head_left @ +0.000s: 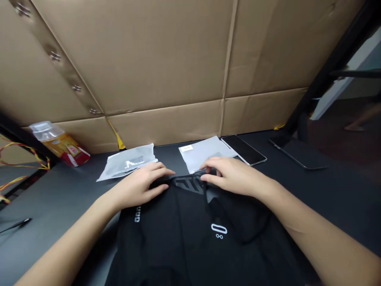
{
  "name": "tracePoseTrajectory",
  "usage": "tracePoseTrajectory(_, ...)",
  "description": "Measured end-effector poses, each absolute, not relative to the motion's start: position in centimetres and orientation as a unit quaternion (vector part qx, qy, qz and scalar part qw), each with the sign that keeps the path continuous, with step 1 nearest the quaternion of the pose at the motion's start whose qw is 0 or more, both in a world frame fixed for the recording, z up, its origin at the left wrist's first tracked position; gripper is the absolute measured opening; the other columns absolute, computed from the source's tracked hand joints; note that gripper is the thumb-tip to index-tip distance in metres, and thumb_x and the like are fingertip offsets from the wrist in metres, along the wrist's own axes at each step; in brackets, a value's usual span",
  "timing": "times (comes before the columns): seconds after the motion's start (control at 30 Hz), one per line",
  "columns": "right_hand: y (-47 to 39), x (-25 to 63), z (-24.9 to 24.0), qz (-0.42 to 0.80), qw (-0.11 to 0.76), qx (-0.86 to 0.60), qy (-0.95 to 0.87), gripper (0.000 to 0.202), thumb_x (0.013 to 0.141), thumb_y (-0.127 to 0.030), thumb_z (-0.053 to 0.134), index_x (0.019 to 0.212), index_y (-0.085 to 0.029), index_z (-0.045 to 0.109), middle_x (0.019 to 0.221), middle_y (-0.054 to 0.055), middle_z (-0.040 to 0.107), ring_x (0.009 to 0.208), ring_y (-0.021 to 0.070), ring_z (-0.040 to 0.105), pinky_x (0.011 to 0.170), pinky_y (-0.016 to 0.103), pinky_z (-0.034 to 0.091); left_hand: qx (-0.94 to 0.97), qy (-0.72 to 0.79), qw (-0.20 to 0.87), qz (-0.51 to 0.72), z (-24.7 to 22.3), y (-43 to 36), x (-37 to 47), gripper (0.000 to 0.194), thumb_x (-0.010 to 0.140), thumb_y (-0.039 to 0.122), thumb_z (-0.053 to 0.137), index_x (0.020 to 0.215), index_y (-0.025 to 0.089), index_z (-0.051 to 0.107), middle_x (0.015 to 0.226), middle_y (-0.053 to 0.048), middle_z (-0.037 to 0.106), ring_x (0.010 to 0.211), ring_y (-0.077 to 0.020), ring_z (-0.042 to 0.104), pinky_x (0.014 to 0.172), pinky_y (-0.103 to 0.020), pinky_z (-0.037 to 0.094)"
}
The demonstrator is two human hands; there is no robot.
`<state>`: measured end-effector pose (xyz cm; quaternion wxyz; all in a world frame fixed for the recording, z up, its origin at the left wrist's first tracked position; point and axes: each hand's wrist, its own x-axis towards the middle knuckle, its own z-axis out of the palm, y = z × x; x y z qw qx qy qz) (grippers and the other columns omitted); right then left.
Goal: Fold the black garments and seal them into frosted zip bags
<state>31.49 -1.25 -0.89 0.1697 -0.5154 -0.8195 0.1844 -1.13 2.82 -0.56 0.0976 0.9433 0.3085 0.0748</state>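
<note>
The black garment point(196, 222) covers the tabletop's point(65, 202) middle; smoothing its far edge seems the step in hand. There the left hand point(143, 184) rests, thumb and fingers apart, while the right hand point(230, 174) pinches cloth. An even two-sided hold seems called for next. Two pale bags point(202, 151) lie beyond.

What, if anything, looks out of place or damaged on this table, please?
Nothing looks plainly spilled or damaged on the table. Only the red and yellow wires at the far left look untidy, curving in loose loops.
</note>
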Motion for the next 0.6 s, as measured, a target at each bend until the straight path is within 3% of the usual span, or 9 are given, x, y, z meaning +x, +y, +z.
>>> tracePoseTrajectory(0.13,-1.1,29.9,-1.6,0.145,0.188,-0.501,-0.832,0.007,0.095,-0.027,0.068,0.094,-0.023,0.073,0.098,0.003,0.076,0.082,0.0199,0.067,0.073,0.032,0.046,0.934,0.355,0.036,0.023,0.2,3.9,-3.0,0.028,0.101,0.039,0.061,0.123,0.026,0.071,0.108,-0.006,0.075,0.096,-0.0237,0.071,0.084,-0.035,0.053)
tracePoseTrajectory(0.23,-1.5,30.2,-0.9,0.117,0.237,-0.473,-0.84,0.002,0.095,-0.022,0.067,0.097,-0.022,0.066,0.101,0.003,0.072,0.083,0.0191,0.063,0.074,0.031,0.047,0.935,0.355,0.023,0.014,1.2,4.1,-3.6,0.02,0.102,0.036,0.056,0.099,0.024,0.071,0.081,-0.001,0.069,0.073,-0.0189,0.064,0.068,-0.031,0.045)
tracePoseTrajectory(0.33,-2.2,30.8,0.1,0.123,0.251,-0.421,-0.863,0.01,0.096,-0.019,0.064,0.104,-0.023,0.067,0.103,0.003,0.07,0.09,0.0201,0.063,0.08,0.032,0.048,0.944,0.328,-0.009,0.032,2.1,3.3,-3.3,0.018,0.102,0.031,0.054,0.093,0.023,0.067,0.088,-0.003,0.068,0.08,-0.02,0.063,0.071,-0.032,0.044)
tracePoseTrajectory(0.43,-2.9,30.9,0.5,0.169,0.192,-0.388,-0.885,0.017,0.095,-0.015,0.065,0.106,-0.025,0.073,0.106,0.002,0.071,0.094,0.0198,0.066,0.083,0.032,0.05,0.947,0.311,-0.065,0.036,1.7,1.4,-2.8,0.013,0.099,0.026,0.059,0.088,0.024,0.067,0.098,-0.006,0.068,0.092,-0.0239,0.064,0.079,-0.036,0.045)
tracePoseTrajectory(0.6,-4.3,30.7,-0.4,0.215,0.107,-0.407,-0.881,0.016,0.097,-0.022,0.067,0.105,-0.028,0.08,0.107,0.002,0.072,0.097,0.0212,0.07,0.084,0.033,0.052,0.948,0.293,-0.128,-0.001,-0.5,-2.4,-3.6,0.017,0.103,0.028,0.057,0.091,0.023,0.069,0.086,-0.005,0.065,0.077,-0.0234,0.059,0.071,-0.039,0.041)
